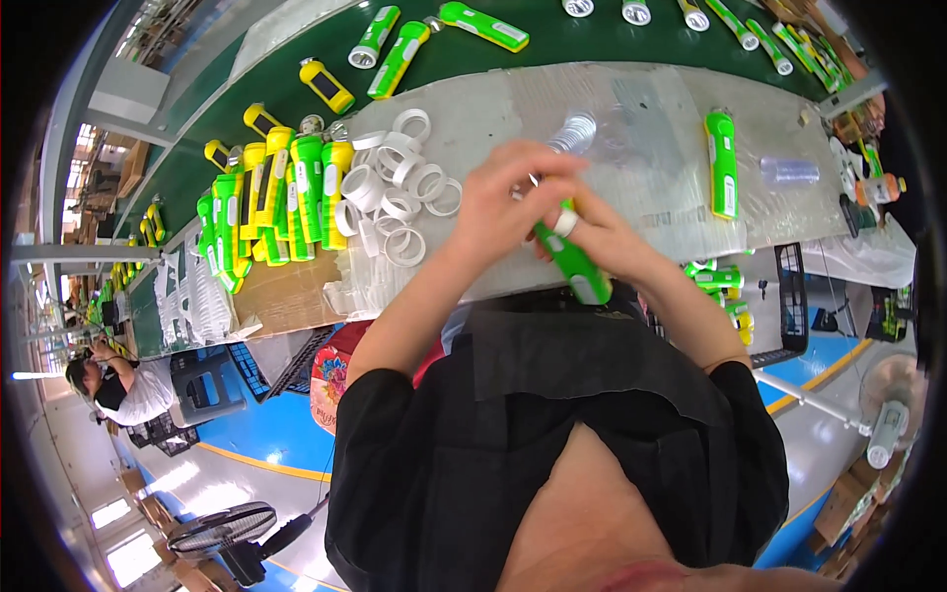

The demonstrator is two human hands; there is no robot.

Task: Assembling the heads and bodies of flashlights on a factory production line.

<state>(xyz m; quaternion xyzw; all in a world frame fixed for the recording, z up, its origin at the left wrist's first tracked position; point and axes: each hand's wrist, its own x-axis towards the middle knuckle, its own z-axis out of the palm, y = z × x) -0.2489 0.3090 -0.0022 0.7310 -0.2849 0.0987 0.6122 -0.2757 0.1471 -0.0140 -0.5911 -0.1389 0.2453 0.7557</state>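
Observation:
A green flashlight (pixel 576 264) slants between my hands over the near edge of the table, its tail toward me. My right hand (pixel 604 235) is closed around its body. A white ring (pixel 565 223) shows beside the right fingers; whether it sits on the flashlight I cannot tell. My left hand (pixel 515 192) curls over the flashlight's head end, which its fingers mostly hide. Left of that hand lies a loose pile of white rings (pixel 400 178). Just beyond the hands is a stack of clear round lenses (pixel 575 131).
Green and yellow flashlights (pixel 276 197) lie heaped at the left. One green flashlight (pixel 723 163) lies at the right, near a clear plastic cylinder (pixel 789 171). More stand along the green conveyor (pixel 582 44) behind. A black crate (pixel 789 306) is below right; another person (pixel 133 385) sits far left.

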